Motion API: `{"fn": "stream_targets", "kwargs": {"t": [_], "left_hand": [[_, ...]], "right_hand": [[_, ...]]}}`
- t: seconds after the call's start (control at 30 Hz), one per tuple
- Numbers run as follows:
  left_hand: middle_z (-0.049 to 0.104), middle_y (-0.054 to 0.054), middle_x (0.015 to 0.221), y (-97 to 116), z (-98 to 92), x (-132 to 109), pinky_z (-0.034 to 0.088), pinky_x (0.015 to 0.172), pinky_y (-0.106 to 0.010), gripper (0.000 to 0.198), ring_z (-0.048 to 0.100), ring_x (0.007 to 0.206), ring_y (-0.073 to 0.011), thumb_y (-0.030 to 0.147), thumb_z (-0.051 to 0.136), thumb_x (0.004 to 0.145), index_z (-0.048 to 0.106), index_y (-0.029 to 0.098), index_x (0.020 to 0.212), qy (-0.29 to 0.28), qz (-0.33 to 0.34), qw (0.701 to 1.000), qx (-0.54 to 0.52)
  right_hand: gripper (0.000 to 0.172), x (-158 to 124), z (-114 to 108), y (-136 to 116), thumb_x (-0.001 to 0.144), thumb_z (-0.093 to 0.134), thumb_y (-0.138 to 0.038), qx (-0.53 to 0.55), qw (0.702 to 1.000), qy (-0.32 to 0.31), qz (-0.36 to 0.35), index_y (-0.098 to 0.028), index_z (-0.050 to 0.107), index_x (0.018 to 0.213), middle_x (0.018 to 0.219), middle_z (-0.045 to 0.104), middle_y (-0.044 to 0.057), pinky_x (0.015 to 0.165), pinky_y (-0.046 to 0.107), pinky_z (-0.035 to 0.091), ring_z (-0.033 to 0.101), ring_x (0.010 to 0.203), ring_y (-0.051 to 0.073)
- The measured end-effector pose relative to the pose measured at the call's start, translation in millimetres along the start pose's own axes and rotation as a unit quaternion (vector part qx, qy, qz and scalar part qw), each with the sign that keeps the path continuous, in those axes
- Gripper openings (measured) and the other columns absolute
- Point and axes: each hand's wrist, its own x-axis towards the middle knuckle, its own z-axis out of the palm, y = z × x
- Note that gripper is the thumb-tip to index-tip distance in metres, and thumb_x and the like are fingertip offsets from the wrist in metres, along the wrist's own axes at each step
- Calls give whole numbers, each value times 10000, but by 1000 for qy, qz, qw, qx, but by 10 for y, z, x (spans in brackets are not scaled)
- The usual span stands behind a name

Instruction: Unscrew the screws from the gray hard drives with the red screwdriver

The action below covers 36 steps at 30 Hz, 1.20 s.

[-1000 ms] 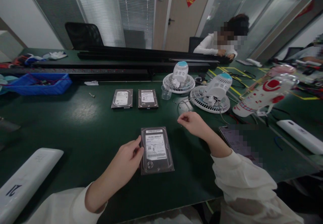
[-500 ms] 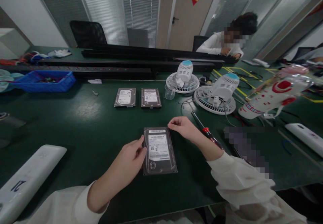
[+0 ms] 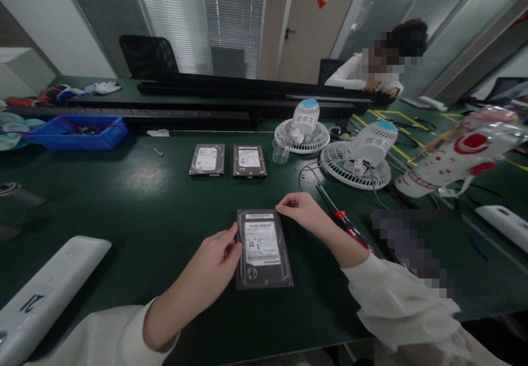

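Observation:
A hard drive (image 3: 263, 248) lies label-up on the green table (image 3: 136, 212) right in front of me. My left hand (image 3: 217, 260) rests against its left edge, fingers curled and touching the casing. My right hand (image 3: 300, 210) is at the drive's top right corner, fingertips pinched together on something too small to make out. A red-handled screwdriver (image 3: 341, 217) lies on the table just behind my right wrist.
Two more hard drives (image 3: 207, 159) (image 3: 249, 160) lie side by side further back. Two white desk fans (image 3: 302, 127) (image 3: 360, 154) lie face down at the right, a small clear cup (image 3: 280, 151) beside them. A blue bin (image 3: 80, 132) is far left. A person sits across the table.
My right hand came left from the open table to the drive's top right corner, uncovering the screwdriver. My left hand stayed on the drive's left edge.

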Motion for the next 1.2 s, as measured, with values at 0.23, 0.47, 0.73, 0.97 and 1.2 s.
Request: {"fn": "stream_targets", "kwargs": {"t": [0.23,0.47,0.73,0.97,1.2], "left_hand": [[679,-75,1056,43,-5,5,528,693,-297,478,642,771,-178,382,463,1005,557,213,1442,5,15,1000,4],[673,-80,1086,68,-1,6,541,716,-310,448,652,796,-185,375,461,1007,585,219,1408,8,16,1000,4],[670,-74,1067,46,8,2,534,715,-312,461,644,789,-181,388,449,1013,564,212,1423,3,8,1000,2],[670,-66,1044,25,19,10,526,695,-297,467,640,770,-172,384,449,1010,561,203,1426,-1,6,1000,-8],[674,-58,1060,47,24,11,535,717,-302,458,640,759,-162,369,446,1010,560,215,1425,6,14,1000,5]], "right_hand": [[145,7,0,24,765,722,-275,10,1000,14,-9,-140,702,718,707,716,25,705,283,483,630,692,132],[127,-15,1,-4,786,704,-250,-7,1000,17,-6,-138,716,728,728,727,34,706,293,494,643,702,142],[123,-21,15,-31,786,686,-224,-2,1000,24,-1,-137,696,698,710,714,34,706,291,489,635,689,139],[142,-8,21,-9,779,684,-248,16,1000,19,-1,-141,683,686,708,715,34,705,290,486,637,691,141],[136,-5,34,3,768,684,-235,21,999,27,4,-142,676,669,700,706,32,710,294,473,630,690,142]]}}
